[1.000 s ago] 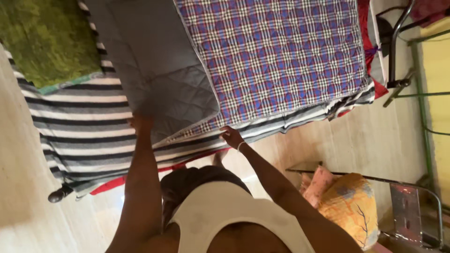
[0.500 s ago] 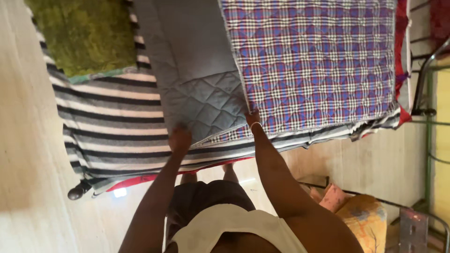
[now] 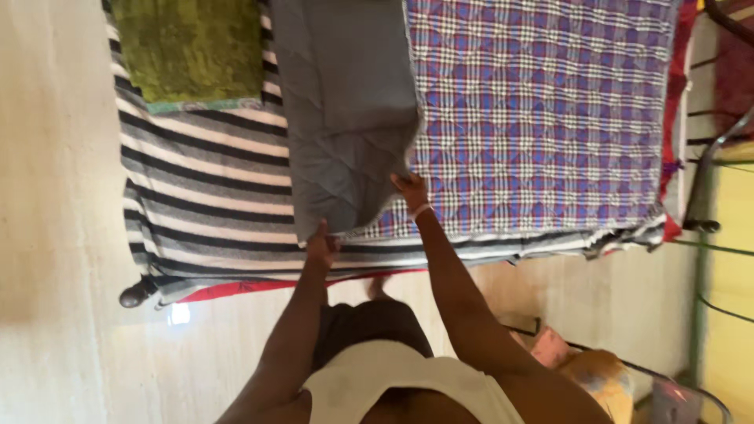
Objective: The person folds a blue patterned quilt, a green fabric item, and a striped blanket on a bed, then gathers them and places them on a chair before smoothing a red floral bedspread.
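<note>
A quilted blanket lies on a bed; its checked blue, red and white side (image 3: 542, 110) faces up on the right, and its plain grey underside (image 3: 345, 102) is folded back on the left. My left hand (image 3: 322, 245) grips the grey flap's near corner. My right hand (image 3: 410, 191), with a pale band on the wrist, holds the fold's edge where grey meets the checked side. Both arms reach out from my white-vested body at the bottom.
Under the quilt lies a black, grey and white striped blanket (image 3: 204, 196) over a red sheet. A green shaggy mat (image 3: 188, 47) sits at the bed's far left. A chair with orange and pink cushions (image 3: 597, 373) stands at the lower right, a metal frame (image 3: 707, 165) at the right.
Both hands have shifted right along the quilt's near edge, and the grey flap has been lifted and folded further over. The view has panned, so the bed appears more to the right.
</note>
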